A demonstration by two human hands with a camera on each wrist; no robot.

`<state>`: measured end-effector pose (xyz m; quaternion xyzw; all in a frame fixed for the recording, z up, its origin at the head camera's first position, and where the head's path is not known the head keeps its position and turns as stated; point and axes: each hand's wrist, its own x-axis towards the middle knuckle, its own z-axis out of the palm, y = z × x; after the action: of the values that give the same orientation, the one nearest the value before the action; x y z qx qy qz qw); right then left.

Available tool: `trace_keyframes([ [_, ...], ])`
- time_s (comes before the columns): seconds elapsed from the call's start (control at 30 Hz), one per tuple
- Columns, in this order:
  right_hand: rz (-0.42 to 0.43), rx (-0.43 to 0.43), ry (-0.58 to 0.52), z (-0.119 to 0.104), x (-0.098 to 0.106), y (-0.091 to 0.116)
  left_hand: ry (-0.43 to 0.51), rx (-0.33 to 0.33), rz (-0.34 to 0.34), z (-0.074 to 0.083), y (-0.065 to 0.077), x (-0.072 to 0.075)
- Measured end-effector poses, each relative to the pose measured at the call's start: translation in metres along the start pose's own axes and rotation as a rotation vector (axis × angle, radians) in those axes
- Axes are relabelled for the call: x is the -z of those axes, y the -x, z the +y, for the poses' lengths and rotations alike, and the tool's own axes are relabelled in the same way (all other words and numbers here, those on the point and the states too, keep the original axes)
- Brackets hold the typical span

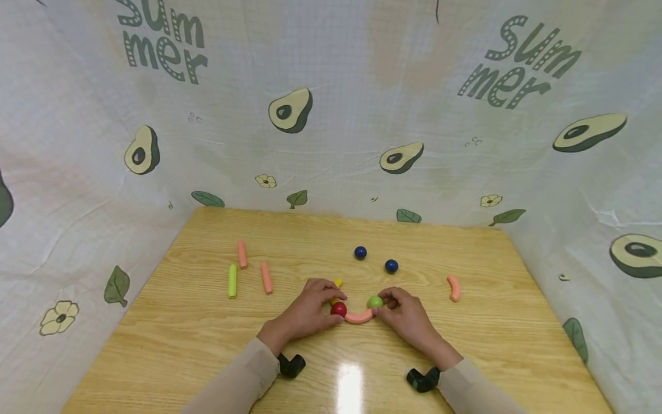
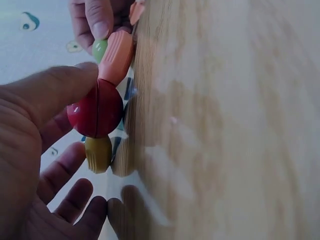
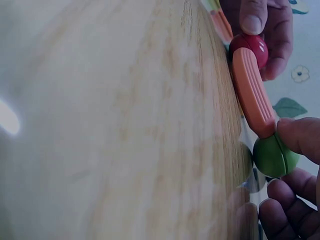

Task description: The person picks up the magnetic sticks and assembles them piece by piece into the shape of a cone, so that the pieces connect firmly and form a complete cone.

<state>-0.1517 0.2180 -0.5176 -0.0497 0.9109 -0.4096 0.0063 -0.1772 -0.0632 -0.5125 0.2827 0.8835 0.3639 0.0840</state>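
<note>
Left hand (image 1: 312,309) pinches the red ball (image 1: 338,310); right hand (image 1: 408,317) pinches the green ball (image 1: 374,302); between their fingers (image 2: 62,170) lies the curved pink piece (image 1: 358,318), which uneven pushing might twist askew.

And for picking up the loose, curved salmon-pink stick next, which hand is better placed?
Probably the right hand: the loose, curved salmon-pink stick lies on its side, nearer. The left hand is farther, holding the glossy red ball. The right hand must first release the glossy green ball.
</note>
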Motion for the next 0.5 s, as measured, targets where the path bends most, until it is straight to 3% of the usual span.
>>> trace_keyframes([
  [0.5,-0.012,0.112,0.027,0.0012,0.0009,0.0051,-0.056,-0.002,0.001,0.0026,-0.0013,-0.0023],
])
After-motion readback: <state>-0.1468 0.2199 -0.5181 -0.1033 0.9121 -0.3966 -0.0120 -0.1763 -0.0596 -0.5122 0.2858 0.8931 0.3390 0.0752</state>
